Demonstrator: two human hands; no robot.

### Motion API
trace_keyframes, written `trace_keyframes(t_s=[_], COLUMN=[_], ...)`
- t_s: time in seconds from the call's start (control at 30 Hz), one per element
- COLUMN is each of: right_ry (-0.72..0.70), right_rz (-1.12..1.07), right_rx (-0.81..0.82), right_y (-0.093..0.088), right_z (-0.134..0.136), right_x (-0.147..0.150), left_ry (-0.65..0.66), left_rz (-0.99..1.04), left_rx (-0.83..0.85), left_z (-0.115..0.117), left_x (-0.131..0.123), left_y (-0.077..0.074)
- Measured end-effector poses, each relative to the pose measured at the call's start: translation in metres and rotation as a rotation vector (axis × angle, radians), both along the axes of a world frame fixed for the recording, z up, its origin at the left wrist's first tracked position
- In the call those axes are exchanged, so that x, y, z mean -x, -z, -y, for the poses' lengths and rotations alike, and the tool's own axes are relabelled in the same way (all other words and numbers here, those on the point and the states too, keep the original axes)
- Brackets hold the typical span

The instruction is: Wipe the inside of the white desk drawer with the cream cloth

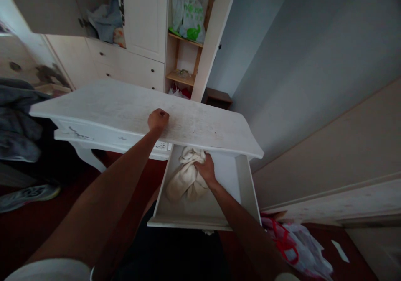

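Note:
Inside the pulled-out white drawer, my right hand grips a crumpled cream cloth. The cloth lies bunched toward the drawer's left side, twisted near its top end. My fingers are partly hidden by its folds. My left hand is closed in a fist and rests on the stained top of the white table, above and to the left of the drawer; I see nothing in it. The drawer's back part is hidden beneath the tabletop.
Behind the table stands a white wardrobe with open doors and shelves holding plastic bags. Grey clothes hang at the left, above a shoe. Plastic bags with red handles lie on the floor at right, near the wall.

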State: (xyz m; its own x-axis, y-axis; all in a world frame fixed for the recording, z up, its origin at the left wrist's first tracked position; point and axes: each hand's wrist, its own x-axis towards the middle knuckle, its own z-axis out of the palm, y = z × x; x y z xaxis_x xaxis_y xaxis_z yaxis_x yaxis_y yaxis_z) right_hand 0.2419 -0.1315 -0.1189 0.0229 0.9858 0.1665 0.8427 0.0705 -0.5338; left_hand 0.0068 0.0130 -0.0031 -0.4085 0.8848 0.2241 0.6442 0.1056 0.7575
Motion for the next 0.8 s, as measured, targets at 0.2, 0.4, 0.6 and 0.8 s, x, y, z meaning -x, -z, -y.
trace_keyframes(t_s=[0.2,0.4,0.6,0.8], right_ry=[0.556,0.809,0.775,0.745], right_rz=[-0.941,-1.061,-1.084,-1.096], right_rx=[-0.157,-0.391,-0.47,-0.421], right_y=[-0.004,-0.004,-0.007,0.0], right_z=[0.001,0.008,-0.001,-0.019], right_x=[-0.021,-0.089,-0.092,-0.027], left_ry=[0.005,-0.006,-0.028,-0.036], left_rz=[-0.024,-0.009,0.005,0.018], left_rx=[0.007,0.001,0.013,0.0], left_z=[0.0,-0.002,-0.004,-0.004], left_x=[0.001,0.0,-0.003,-0.003], left_y=[0.001,-0.001,-0.002,-0.001])
